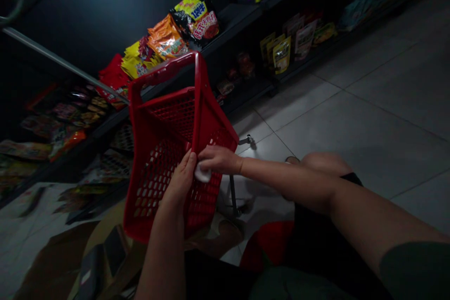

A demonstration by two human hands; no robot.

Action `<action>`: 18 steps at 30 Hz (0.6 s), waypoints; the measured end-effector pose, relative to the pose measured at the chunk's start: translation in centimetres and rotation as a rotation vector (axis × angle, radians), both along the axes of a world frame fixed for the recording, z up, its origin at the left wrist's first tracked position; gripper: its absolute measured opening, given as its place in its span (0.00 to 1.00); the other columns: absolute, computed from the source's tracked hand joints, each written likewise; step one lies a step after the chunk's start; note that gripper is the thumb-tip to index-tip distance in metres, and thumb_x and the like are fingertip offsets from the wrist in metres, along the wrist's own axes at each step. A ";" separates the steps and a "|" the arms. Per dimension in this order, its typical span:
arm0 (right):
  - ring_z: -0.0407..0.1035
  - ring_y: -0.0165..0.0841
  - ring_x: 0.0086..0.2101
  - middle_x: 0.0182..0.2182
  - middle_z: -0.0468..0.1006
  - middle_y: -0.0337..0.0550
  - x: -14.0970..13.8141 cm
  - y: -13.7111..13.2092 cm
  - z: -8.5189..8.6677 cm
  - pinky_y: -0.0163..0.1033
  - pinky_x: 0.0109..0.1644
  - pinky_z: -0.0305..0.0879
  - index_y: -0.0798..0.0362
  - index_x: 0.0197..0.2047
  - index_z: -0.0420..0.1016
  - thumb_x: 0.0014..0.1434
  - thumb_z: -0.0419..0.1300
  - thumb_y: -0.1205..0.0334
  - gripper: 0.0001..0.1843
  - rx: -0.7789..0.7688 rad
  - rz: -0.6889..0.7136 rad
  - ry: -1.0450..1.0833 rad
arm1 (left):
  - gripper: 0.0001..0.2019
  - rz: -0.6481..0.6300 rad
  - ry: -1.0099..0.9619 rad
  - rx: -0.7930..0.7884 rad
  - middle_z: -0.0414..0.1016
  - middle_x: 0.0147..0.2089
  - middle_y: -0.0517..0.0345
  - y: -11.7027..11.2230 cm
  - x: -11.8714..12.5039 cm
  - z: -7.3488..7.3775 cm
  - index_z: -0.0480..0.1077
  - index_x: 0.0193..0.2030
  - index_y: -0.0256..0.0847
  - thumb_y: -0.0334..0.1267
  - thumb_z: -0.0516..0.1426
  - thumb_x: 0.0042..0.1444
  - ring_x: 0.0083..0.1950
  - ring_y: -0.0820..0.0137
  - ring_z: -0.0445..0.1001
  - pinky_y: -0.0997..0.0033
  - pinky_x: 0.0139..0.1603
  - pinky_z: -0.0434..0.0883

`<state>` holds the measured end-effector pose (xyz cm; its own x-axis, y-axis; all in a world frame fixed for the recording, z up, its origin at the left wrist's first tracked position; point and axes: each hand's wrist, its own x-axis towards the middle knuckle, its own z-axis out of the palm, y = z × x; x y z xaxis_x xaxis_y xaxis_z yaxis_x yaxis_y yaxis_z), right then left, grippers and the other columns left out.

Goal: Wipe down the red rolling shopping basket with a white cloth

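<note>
A red plastic shopping basket (216,117) with perforated walls and a raised handle stands tilted in front of me. My left hand (181,176) grips its near edge, with the fingertips at the rim. Just right of that, my right hand (220,158) is closed on a small white cloth (203,173). The cloth lies against the outer side of the basket, close to the left fingertips. Part of the cloth is hidden under the right fingers.
Shelves behind hold bagged snacks (167,35) and yellow pouches (282,54). A metal rod (66,65) runs from upper left toward the basket. A caster (249,139) shows beside it on the tiled floor (351,117). Dark phone-like objects (89,267) lie at lower left.
</note>
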<state>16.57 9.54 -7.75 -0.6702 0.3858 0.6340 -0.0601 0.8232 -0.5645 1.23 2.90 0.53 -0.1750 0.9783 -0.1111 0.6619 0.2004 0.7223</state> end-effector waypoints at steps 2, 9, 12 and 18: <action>0.64 0.35 0.46 0.45 0.74 0.41 0.5 2.7 0.9 0.41 0.55 0.60 0.47 0.36 0.77 0.66 0.52 0.66 0.13 0.053 -0.098 0.048 | 0.30 -0.019 -0.009 -0.001 0.70 0.67 0.49 -0.4 0.0 0.2 0.66 0.66 0.38 0.55 0.45 0.67 0.69 0.64 0.65 0.61 0.72 0.58; 0.64 0.38 0.49 0.44 0.69 0.44 2.1 7.8 2.2 0.44 0.59 0.60 0.51 0.39 0.74 0.57 0.55 0.73 0.10 -0.250 -0.663 0.264 | 0.27 0.032 0.016 -0.014 0.67 0.69 0.53 -1.5 0.8 0.6 0.66 0.65 0.41 0.53 0.46 0.67 0.72 0.66 0.60 0.64 0.74 0.54; 0.64 0.39 0.50 0.45 0.66 0.46 1.1 6.0 3.5 0.45 0.61 0.61 0.52 0.44 0.72 0.54 0.56 0.74 0.14 -0.381 -0.711 0.330 | 0.27 0.017 -0.006 -0.014 0.67 0.69 0.54 -1.8 1.1 0.7 0.67 0.65 0.42 0.53 0.47 0.67 0.71 0.66 0.62 0.65 0.73 0.56; 0.63 0.34 0.51 0.48 0.65 0.42 1.3 3.0 4.2 0.38 0.59 0.62 0.48 0.43 0.72 0.55 0.57 0.74 0.14 -0.217 -0.440 0.251 | 0.27 0.011 -0.006 -0.009 0.68 0.68 0.54 -2.1 1.4 0.7 0.67 0.65 0.42 0.53 0.48 0.66 0.71 0.64 0.62 0.62 0.73 0.56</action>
<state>17.84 12.54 -3.51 -0.2542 0.7350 0.6286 0.1088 0.6676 -0.7366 2.67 0.81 1.24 -0.1855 0.9752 -0.1211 0.6553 0.2146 0.7242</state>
